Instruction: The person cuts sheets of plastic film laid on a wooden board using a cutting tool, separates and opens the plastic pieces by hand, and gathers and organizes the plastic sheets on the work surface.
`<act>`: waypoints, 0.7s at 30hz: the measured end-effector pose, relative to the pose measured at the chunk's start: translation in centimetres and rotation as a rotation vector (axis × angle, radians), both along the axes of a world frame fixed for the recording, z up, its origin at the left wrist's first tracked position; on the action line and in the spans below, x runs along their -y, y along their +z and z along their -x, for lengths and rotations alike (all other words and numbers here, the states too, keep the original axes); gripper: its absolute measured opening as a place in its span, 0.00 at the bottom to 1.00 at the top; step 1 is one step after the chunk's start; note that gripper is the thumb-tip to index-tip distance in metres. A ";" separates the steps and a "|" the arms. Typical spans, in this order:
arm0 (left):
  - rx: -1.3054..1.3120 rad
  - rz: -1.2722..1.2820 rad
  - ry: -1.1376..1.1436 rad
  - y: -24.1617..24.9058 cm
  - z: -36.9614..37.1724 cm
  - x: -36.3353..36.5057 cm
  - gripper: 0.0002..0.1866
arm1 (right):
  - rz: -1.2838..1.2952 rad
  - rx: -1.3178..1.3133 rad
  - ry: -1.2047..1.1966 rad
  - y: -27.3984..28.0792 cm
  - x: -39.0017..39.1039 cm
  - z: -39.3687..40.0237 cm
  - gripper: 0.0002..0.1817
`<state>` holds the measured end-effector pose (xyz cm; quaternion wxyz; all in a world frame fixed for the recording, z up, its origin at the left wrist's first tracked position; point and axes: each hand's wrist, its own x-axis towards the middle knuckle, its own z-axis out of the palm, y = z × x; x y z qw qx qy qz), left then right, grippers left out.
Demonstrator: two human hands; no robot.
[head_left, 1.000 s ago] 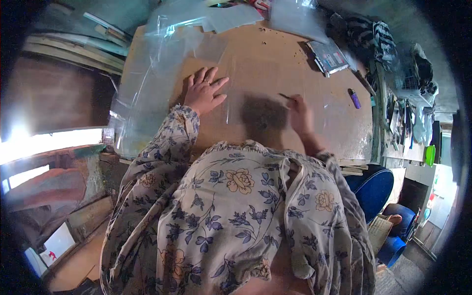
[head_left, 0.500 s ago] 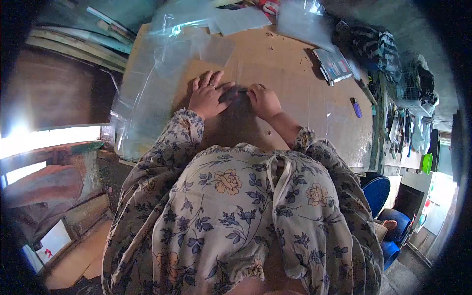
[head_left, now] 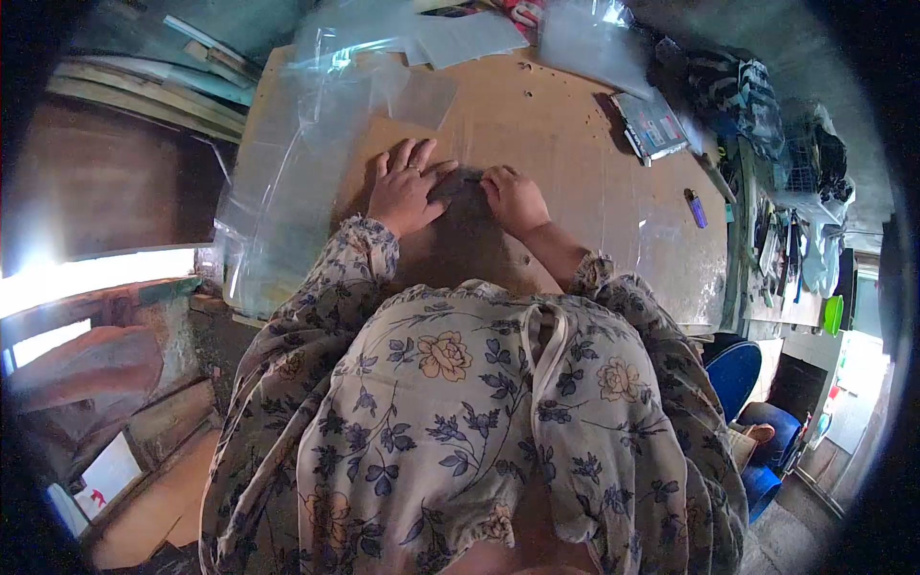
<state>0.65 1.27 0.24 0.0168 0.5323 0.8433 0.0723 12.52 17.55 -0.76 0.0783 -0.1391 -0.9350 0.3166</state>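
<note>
Two hands down mid-span on the counter (head_left: pixel 551 120): left hand (head_left: pixel 401 196) flat, fingers spread, right hand (head_left: pixel 520 203) with fingers curled, can't tell around what, clear film (head_left: pixel 292 192) laid out along the left edge, no completed change to it discernible.

Top: my pale blouse (head_left: pixel 479 407), printed with dark blue leaves (head_left: pixel 396 436)
Flowers: large yellowish-peach blooms (head_left: pixel 443 356) with brown outlines
Sleeves: my full, loose sleeves (head_left: pixel 278 383), same print
Wrists: gathered, ruffled cuffs (head_left: pixel 372 236)
Ring: a thin band (head_left: pixel 413 169) on my left hand (head_left: pixel 402 199), perhaps gold-coloured
</note>
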 end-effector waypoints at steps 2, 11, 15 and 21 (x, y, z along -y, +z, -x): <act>-0.001 -0.005 0.001 0.0 0.1 0.0 0.30 | 0.015 0.012 -0.027 -0.6 -0.1 0.3 0.11; -0.052 0.010 -0.021 -0.4 0.2 -0.1 0.26 | 0.383 -0.285 -0.432 -0.3 -1.9 -2.2 0.06; -0.027 -0.101 0.030 -0.9 0.1 0.3 0.27 | 0.728 -0.542 -0.557 0.9 -4.8 -8.1 0.05; -0.084 0.015 -0.188 1.3 -0.2 0.5 0.26 | 0.698 -0.681 -0.970 1.1 -7.8 -20.8 0.08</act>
